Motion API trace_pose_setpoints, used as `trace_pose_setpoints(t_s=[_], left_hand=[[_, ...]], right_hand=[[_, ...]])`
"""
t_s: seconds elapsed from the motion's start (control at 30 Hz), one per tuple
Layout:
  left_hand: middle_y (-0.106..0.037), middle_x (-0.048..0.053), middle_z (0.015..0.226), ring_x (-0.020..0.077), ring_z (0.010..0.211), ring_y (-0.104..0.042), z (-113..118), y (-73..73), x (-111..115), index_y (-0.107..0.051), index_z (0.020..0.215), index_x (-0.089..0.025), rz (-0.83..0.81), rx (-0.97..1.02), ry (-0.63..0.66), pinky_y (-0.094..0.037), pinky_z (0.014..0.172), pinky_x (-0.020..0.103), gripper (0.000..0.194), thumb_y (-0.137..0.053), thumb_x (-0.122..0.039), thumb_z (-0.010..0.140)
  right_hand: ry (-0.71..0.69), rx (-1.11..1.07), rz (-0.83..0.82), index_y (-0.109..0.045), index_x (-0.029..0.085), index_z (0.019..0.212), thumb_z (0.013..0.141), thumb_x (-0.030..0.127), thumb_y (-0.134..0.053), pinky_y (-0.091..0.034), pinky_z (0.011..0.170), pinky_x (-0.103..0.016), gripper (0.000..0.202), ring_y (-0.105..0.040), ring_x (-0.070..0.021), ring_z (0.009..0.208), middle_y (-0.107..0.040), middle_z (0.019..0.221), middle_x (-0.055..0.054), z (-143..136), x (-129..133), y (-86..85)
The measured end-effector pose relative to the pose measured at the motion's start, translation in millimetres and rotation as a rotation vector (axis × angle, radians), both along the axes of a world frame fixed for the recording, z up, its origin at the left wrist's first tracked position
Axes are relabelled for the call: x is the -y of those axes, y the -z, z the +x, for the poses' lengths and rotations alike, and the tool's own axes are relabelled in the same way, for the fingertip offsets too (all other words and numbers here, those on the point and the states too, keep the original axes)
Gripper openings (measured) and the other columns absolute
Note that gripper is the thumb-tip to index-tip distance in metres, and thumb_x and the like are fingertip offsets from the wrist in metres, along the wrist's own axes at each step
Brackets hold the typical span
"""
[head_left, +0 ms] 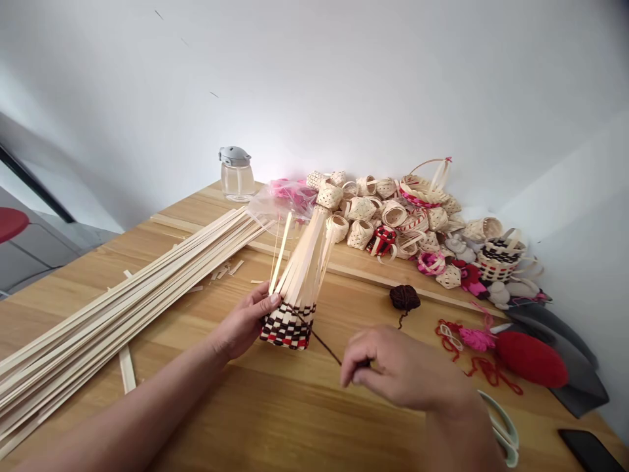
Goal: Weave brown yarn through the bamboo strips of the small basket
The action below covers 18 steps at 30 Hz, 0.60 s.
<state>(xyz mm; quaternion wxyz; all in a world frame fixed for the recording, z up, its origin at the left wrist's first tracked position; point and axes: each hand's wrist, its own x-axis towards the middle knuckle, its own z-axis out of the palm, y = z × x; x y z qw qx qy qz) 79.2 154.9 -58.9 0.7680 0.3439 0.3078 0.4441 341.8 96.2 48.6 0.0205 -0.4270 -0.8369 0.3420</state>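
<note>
A partly woven basket (287, 328) with a black, white and red checked base stands tilted in the middle, its long pale strips rising and gathered toward the top. My left hand (250, 314) grips its left side, thumb on the weave. A dark brown yarn (322, 344) runs taut from the basket to my right hand (378, 367), whose fingers are closed around it. Behind that hand lies a ball of dark brown yarn (405, 297) with a loose tail.
Long wooden strips (147, 288) cover the table's left side. A lidded jar (236, 177), a plastic bag (280, 203) and many small baskets (393, 213) stand at the back. Red yarn (531, 359), scissors (504, 432) and a phone (587, 451) lie at right.
</note>
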Motion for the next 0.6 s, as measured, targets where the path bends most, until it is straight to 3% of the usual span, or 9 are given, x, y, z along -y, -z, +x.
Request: trace_pose_setpoints(t_s=[0.13,0.27,0.43,0.6], left_hand=[[-0.073,0.011,0.124,0.0261,0.101,-0.073,1,0.1,1,-0.06,0.134,-0.022,0.065,-0.031,0.004,-0.056,0.078,0.031,0.06,-0.083,-0.032,0.08],[-0.069,0.014,0.128,0.0257,0.103,-0.07,3,0.9,2,-0.058,0.135,-0.021,0.12,-0.116,0.012,-0.055,0.087,0.038,0.053,-0.076,-0.032,0.087],[-0.065,0.016,0.135,0.0318,0.121,-0.062,0,2.9,3,-0.059,0.136,-0.02,0.236,-0.247,0.066,-0.05,0.1,0.043,0.051,-0.067,-0.045,0.092],[-0.062,0.014,0.138,0.0358,0.125,-0.059,0,0.3,8,-0.051,0.144,-0.021,0.386,-0.444,0.054,-0.048,0.105,0.045,0.082,-0.086,-0.041,0.073]], right_hand=[[0.268,0.236,0.111,-0.078,0.021,0.084,0.08,0.007,-0.057,-0.041,0.061,-0.027,0.026,-0.065,-0.0178,0.067,-0.076,0.078,-0.003,13,-18,20.3],[0.2,0.126,0.09,-0.074,0.019,0.083,0.082,0.013,-0.059,-0.04,0.064,-0.026,0.016,-0.065,-0.0177,0.073,-0.076,0.083,-0.004,6,-24,31.4],[0.114,0.0,0.148,-0.072,0.018,0.076,0.075,0.004,-0.056,-0.042,0.07,-0.025,0.021,-0.064,-0.0174,0.079,-0.074,0.08,-0.003,-15,-26,40.5],[0.177,-0.239,0.265,-0.076,0.02,0.082,0.076,0.002,-0.058,-0.047,0.08,-0.027,0.026,-0.064,-0.017,0.086,-0.073,0.085,-0.002,-29,-25,50.8]])
